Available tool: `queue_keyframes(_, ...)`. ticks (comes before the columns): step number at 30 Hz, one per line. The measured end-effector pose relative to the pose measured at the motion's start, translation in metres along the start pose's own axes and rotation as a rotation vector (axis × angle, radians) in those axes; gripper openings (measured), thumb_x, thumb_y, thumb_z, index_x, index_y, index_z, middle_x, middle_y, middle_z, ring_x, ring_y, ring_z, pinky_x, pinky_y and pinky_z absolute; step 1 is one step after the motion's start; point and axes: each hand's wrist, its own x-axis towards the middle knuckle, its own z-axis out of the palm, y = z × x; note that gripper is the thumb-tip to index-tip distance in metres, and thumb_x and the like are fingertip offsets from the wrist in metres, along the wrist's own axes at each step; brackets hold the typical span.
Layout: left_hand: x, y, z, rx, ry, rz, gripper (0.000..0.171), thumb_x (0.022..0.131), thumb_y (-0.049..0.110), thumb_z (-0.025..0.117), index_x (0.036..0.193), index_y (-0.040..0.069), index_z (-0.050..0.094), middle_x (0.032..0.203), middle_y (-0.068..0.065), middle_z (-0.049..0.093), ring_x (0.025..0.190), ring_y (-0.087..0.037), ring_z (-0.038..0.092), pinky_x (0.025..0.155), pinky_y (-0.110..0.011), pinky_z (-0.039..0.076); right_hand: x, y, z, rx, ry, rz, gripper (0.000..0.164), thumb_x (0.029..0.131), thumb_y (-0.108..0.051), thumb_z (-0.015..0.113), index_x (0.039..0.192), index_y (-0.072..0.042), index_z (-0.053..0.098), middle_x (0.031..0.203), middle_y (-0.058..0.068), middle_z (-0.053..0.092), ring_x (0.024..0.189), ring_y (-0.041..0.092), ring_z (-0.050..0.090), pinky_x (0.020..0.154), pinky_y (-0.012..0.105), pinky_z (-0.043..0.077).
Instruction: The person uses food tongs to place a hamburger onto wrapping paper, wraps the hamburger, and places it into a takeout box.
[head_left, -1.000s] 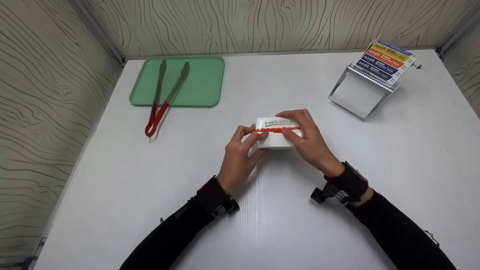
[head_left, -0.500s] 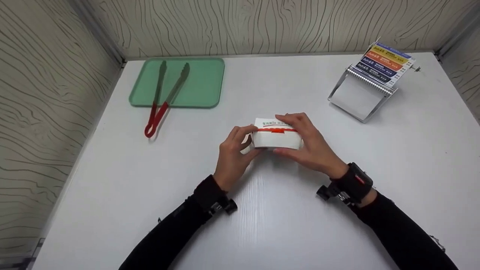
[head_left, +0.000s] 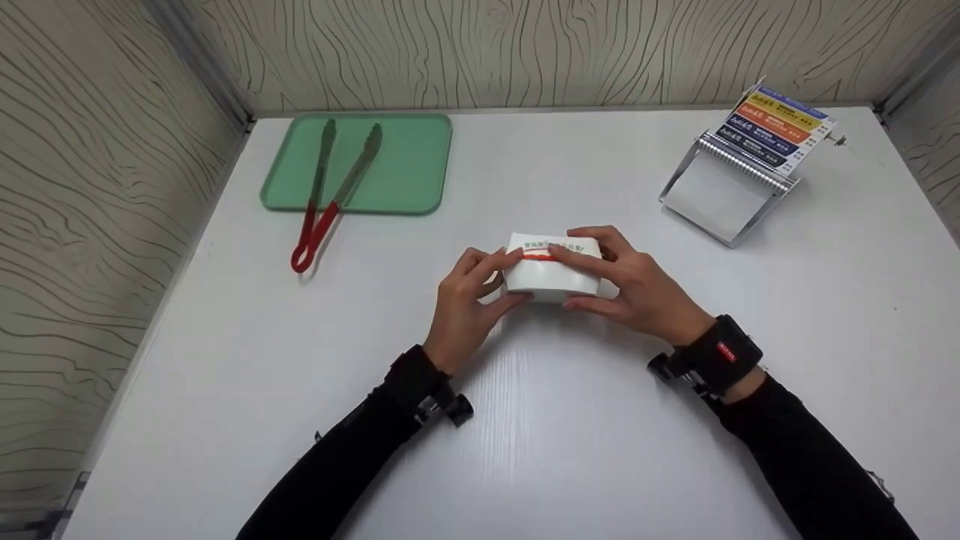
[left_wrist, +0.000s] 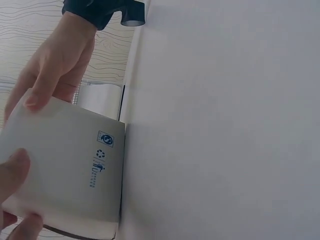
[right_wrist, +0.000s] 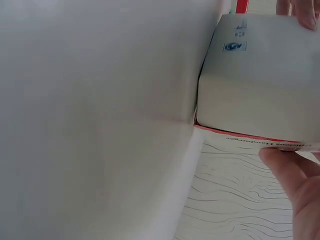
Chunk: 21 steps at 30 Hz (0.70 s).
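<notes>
A white paper burger box (head_left: 553,280), closed, with a red strip and green print on its lid, is held between both hands near the middle of the table. My left hand (head_left: 466,304) grips its left end, fingertips at the lid edge and thumb low on the near side. At the opposite end my right hand (head_left: 651,292) holds it, one finger laid across the red strip and the thumb below. Blue printed marks show on the box's plain face (left_wrist: 70,155) in the left wrist view. Red-edged lettering lies beside the right fingers (right_wrist: 282,162) in the right wrist view.
A green tray (head_left: 409,165) lies at the back left. Red-handled metal tongs (head_left: 324,217) rest across it, handles over its front edge. At the back right stands a metal dispenser rack (head_left: 724,191) with a stack of colourful striped labels (head_left: 776,124).
The right thumb has left the front tab for the box's lower edge, and a right finger now crosses the red strip, covering the tab. The left fingers have shifted slightly along the left end.
</notes>
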Motion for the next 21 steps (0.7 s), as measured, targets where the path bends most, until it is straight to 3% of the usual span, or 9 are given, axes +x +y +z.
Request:
queue_keyframes(4,0.001,-0.001,0.0,-0.016,0.001,-0.004,0.05,0.083,0.005,0.085,0.13,0.005,0.069,0.109,-0.013,0.058,0.134,-0.034,0.059,0.092,-0.027,0.058,0.002,0.002,-0.002,-0.026,-0.017,-0.022,0.071,0.088,-0.031,0.084,0.152,-0.027,0.055,0.144,0.015,0.051,0.084,0.016,0.054,0.067,0.028,0.049)
queue_keyframes(8,0.002,0.0,0.0,0.004,0.007,-0.017,0.048,0.083,0.008,0.086,0.126,0.003,0.066,0.114,-0.012,0.062,0.129,-0.027,0.064,0.094,-0.028,0.058,0.002,0.001,0.0,0.015,0.0,0.014,0.07,0.086,-0.026,0.086,0.15,-0.027,0.057,0.148,0.012,0.051,0.092,0.017,0.06,0.071,0.025,0.05)
queue_keyframes(14,0.005,0.001,-0.003,0.006,-0.004,-0.115,0.053,0.081,0.011,0.089,0.126,0.006,0.061,0.125,-0.008,0.065,0.122,-0.019,0.064,0.097,-0.029,0.058,-0.002,0.001,0.005,0.136,0.055,0.111,0.083,0.082,-0.018,0.089,0.155,-0.018,0.05,0.146,0.009,0.056,0.126,0.023,0.061,0.105,0.015,0.043)
queue_keyframes(18,0.006,0.003,-0.003,0.009,-0.036,-0.136,0.054,0.084,0.011,0.087,0.13,0.005,0.059,0.126,-0.009,0.061,0.125,-0.02,0.062,0.097,-0.027,0.057,-0.003,-0.006,0.002,0.168,0.008,0.243,0.1,0.084,-0.017,0.088,0.165,-0.013,0.029,0.154,0.013,0.053,0.134,0.026,0.059,0.112,0.031,0.046)
queue_keyframes(21,0.005,0.006,-0.003,0.029,-0.043,-0.143,0.055,0.085,0.01,0.086,0.132,0.006,0.058,0.129,-0.009,0.062,0.125,-0.021,0.064,0.094,-0.026,0.058,-0.003,-0.015,-0.002,0.152,-0.034,0.34,0.104,0.086,-0.02,0.086,0.166,-0.008,0.02,0.155,0.018,0.052,0.133,0.029,0.061,0.108,0.044,0.051)
